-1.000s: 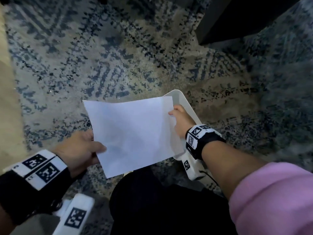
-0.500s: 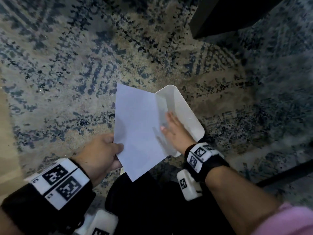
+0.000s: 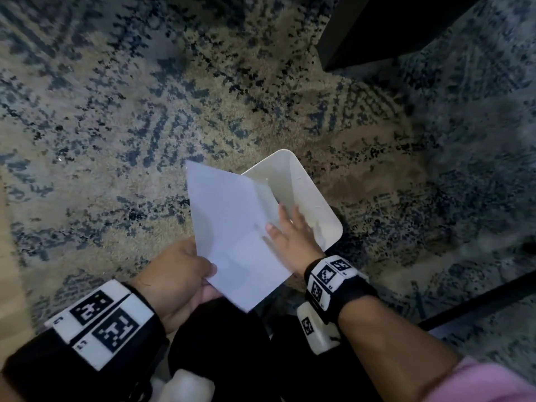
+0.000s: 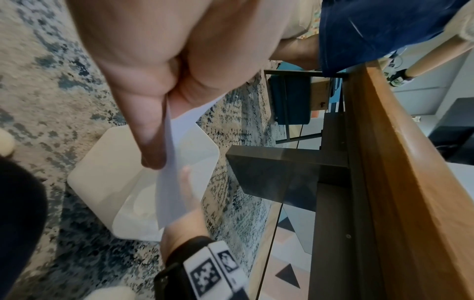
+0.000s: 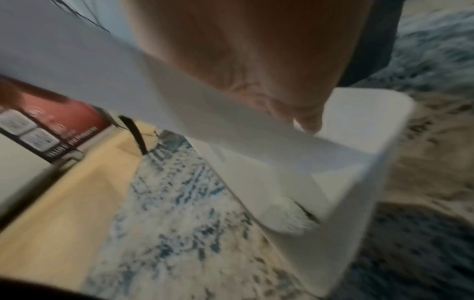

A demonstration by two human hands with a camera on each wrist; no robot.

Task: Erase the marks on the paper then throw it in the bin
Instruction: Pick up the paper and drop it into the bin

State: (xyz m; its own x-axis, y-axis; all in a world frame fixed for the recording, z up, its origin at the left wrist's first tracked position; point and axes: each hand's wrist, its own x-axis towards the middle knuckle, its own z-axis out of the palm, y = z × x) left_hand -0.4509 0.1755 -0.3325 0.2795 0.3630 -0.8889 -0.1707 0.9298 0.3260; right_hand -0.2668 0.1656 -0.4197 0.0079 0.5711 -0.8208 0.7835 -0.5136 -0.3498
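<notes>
A white sheet of paper (image 3: 232,233) is bent along its length and tilts over the open white bin (image 3: 307,187) on the rug. My left hand (image 3: 185,274) pinches the paper's near left edge between thumb and fingers (image 4: 151,130). My right hand (image 3: 293,236) lies flat with straight fingers against the paper's right flap, above the bin's mouth. From the left wrist, the paper (image 4: 174,162) hangs into the bin (image 4: 102,166). From the right wrist, the paper (image 5: 231,121) crosses the bin's rim (image 5: 379,162) under my fingertips (image 5: 307,119).
A blue and beige patterned rug (image 3: 145,111) covers the floor. A dark furniture leg (image 3: 377,30) stands at the top right. My dark-clad knees (image 3: 220,355) are just below the paper. A wooden table edge (image 4: 400,162) and dark frame run beside the bin.
The paper went from held flat and wide between both hands to bent and tilted over the bin. My right hand let go of its edge and now presses flat on it.
</notes>
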